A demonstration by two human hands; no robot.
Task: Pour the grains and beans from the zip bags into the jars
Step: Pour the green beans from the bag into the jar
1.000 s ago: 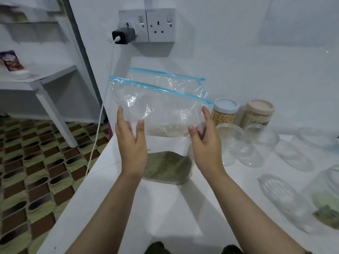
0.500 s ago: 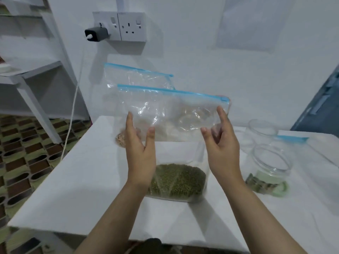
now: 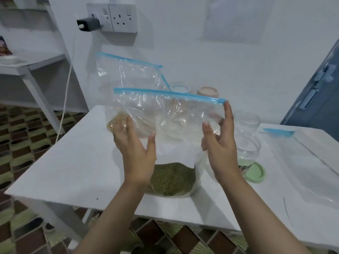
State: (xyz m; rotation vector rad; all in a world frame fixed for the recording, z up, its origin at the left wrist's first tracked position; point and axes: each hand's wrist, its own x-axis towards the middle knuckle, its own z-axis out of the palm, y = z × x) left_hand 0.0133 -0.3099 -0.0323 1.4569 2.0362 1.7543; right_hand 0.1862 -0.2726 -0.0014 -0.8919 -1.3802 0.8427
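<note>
Left hand (image 3: pixel 135 154) and right hand (image 3: pixel 219 147) both flat, fingers straight, palms pressing a clear zip bag (image 3: pixel 170 116) upright between them above the table (image 3: pixel 73 162). Bag looks nearly empty, blue zip on top. Under it: a bag of green beans (image 3: pixel 170 180). Behind: second clear bag (image 3: pixel 128 72). Right of the held bag: open glass jars (image 3: pixel 247 143), green lid (image 3: pixel 255 173).

Hidden, cropped and blurred parts

The clear blue-zippered bag (image 3: pixel 170 114) held up front screens two lidded jars (image 3: pixel 207 91) at the far wall; their contents perhaps grains. The flat clear bag (image 3: pixel 311 162) runs off the right edge. The left hand (image 3: pixel 135 153) covers part of the green-bean bag (image 3: pixel 170 178).
</note>
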